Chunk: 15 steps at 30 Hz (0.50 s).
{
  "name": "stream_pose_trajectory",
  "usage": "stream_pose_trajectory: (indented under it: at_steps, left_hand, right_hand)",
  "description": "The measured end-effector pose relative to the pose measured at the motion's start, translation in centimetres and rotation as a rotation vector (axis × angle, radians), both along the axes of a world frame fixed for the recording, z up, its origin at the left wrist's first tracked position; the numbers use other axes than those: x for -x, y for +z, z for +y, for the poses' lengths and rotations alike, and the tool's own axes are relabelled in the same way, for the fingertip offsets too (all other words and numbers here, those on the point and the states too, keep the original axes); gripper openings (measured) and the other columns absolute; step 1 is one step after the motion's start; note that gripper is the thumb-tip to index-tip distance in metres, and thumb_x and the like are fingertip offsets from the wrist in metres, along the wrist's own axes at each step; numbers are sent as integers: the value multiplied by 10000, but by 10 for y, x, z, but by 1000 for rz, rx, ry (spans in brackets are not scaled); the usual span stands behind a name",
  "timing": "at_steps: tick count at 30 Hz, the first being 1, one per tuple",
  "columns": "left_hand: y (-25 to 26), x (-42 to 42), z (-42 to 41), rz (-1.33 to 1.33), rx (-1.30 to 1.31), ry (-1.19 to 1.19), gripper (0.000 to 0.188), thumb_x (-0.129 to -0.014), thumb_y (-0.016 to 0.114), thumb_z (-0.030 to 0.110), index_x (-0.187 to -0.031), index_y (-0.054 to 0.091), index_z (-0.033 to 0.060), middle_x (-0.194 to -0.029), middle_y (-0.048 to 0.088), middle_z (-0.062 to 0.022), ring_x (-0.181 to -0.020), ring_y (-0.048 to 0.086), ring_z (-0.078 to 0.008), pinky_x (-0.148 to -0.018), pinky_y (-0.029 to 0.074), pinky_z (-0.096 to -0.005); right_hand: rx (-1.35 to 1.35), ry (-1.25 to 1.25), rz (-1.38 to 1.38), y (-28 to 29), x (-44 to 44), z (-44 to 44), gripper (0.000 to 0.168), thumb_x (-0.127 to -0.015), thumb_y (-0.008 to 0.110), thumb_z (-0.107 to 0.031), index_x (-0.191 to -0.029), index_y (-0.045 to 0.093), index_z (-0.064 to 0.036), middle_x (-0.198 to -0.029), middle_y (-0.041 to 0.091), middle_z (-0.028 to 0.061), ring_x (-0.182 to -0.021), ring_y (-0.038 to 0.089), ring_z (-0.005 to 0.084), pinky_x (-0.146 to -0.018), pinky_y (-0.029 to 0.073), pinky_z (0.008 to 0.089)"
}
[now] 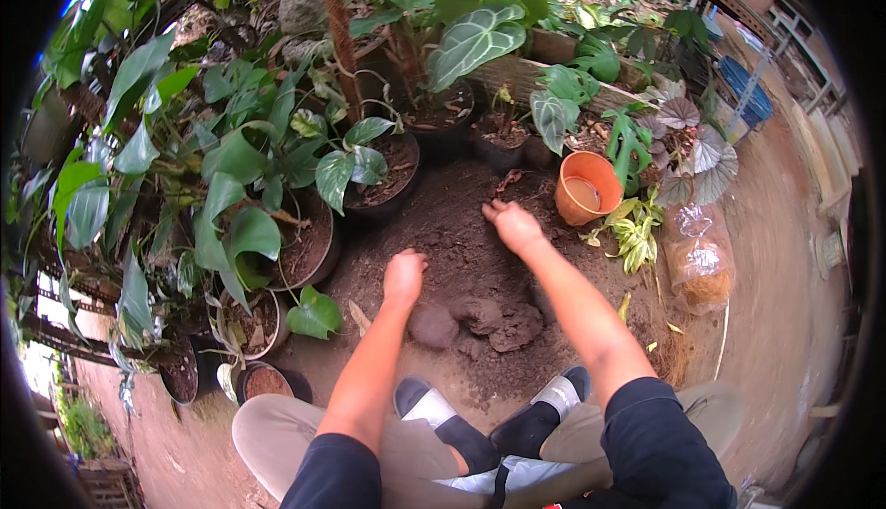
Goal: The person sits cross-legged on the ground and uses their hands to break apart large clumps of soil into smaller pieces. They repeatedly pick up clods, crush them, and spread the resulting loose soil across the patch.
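My left hand (404,278) is just above the left part of a heap of dark soil (446,239), its fingers curled and partly hidden. Farther up the heap, my right hand (513,224) reaches down with its fingertips at the soil. Whether either hand holds anything is not visible. Nearer my feet sit a smooth rounded ball of dark soil (434,325) and two rougher soil clumps (477,314), (516,327). Right of my right hand stands an orange plastic pot (588,187) with brownish liquid inside, slightly tilted in view.
Potted leafy plants crowd the left, including a variegated pothos (356,163) in a black pot. A clear plastic bag of brown fibre (698,260) lies right, near cut variegated leaves (638,232). A blue container (746,90) stands at far right. My sandalled feet (429,405) border the soil.
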State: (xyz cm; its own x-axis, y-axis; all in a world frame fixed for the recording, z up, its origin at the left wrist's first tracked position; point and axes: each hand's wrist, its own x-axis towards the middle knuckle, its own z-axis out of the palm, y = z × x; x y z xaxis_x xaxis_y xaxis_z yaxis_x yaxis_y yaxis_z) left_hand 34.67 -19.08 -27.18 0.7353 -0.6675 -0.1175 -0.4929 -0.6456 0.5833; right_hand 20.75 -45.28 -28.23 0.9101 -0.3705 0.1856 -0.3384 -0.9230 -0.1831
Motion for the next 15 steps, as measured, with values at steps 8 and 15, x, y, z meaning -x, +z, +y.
stream_pose_trajectory:
  at_steps: [8, 15]
  left_hand:
    - [52, 9, 4, 323, 392, 385, 94, -876, 807, 40, -965, 801, 9, -797, 763, -50, -640, 679, -83, -604, 559, -244]
    - [60, 55, -41, 664, 630, 362, 160, -904, 803, 64, -1058, 779, 25, -902, 759, -31, -737, 671, -72, -688, 555, -223]
  right_hand:
    - [-171, 14, 27, 14, 40, 92, 128, -865, 636, -105, -910, 732, -33, -947, 743, 141, -943, 736, 308, -837, 607, 432]
    - [-766, -499, -390, 28, 83, 6, 233, -823, 831, -151, -1028, 808, -45, -883, 791, 138, -809, 755, 180, -788, 583, 308]
